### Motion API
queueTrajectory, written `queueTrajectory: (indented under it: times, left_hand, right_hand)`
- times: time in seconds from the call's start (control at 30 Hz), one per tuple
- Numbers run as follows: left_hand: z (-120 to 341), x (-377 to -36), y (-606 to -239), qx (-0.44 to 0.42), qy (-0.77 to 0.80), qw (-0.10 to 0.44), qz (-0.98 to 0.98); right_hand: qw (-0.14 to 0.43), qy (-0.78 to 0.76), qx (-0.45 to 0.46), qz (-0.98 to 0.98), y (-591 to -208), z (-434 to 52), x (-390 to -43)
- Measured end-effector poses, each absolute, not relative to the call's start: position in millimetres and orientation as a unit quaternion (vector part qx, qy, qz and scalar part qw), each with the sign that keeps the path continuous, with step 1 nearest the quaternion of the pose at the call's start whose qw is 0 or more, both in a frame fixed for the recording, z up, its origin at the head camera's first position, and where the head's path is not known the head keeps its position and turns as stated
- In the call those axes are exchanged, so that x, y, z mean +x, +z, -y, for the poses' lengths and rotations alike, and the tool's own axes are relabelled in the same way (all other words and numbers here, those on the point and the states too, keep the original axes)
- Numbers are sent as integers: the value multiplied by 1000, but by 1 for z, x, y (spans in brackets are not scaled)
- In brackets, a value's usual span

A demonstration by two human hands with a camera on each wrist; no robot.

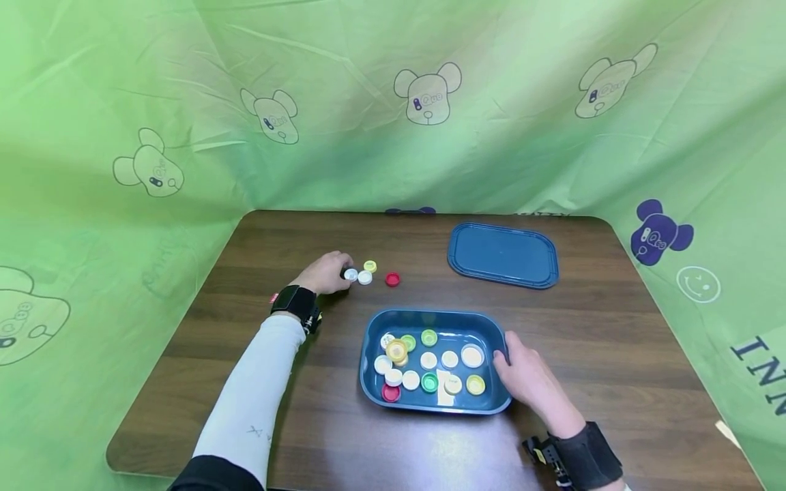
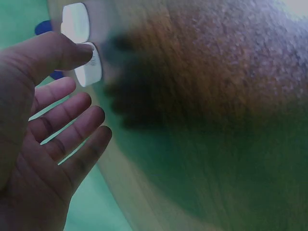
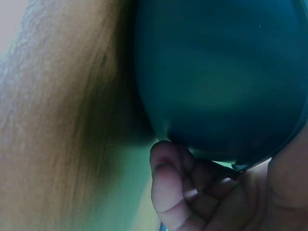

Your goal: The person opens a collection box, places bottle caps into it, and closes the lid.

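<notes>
1. Two hands work on the worktop [image 1: 614, 327]: the left hand [image 1: 324, 273] lies relaxed, fingertips touching a white bottle cap [image 1: 351, 275].
2. Right hand [image 1: 528, 375] grasps the blue tray's [image 1: 430, 404] near-right rim; caps fill it.
3. Beyond the right hand lies a blue lid [image 1: 503, 254].

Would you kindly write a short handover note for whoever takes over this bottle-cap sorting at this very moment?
Left hand: fingers relaxed, tips touching a white plastic bottle cap on the dark wooden table; nothing gripped.
Right hand: grips the right rim of the blue plastic tub.
Done: more than a dozen mixed-colour caps already lie in the tub.
Left: four loose caps on the table, namely that white one, a second white cap, a yellow cap and a red cap.
The flat blue plastic lid lies off the tub, behind it to the right.
</notes>
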State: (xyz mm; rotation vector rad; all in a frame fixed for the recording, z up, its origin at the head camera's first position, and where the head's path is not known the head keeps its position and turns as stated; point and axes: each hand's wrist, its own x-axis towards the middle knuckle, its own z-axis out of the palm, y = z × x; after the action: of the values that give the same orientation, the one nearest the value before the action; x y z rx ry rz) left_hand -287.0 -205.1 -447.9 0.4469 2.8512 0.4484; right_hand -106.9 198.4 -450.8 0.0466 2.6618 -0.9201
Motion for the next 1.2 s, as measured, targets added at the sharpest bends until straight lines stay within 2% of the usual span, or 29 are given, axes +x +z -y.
queueTrajectory:
  times: [0.37,0.73,0.93,1.2]
  left_hand:
    - [207,-291,-453,152,150,121,-969]
    - [209,-285,-446,142,156,104,-972]
    - [196,-266,-423,167,172,77,-968]
    - [157,-223,-392,229,193,68,-952]
  right_hand:
    - [164,-329,14,-930,-452,-197,-104]
    - [162,-324,13,-932,-451,-196,-105]
    - [161,-322,8,-933,-451,-196,-105]
    - [160,-322,6,-933,-451,-199,-107]
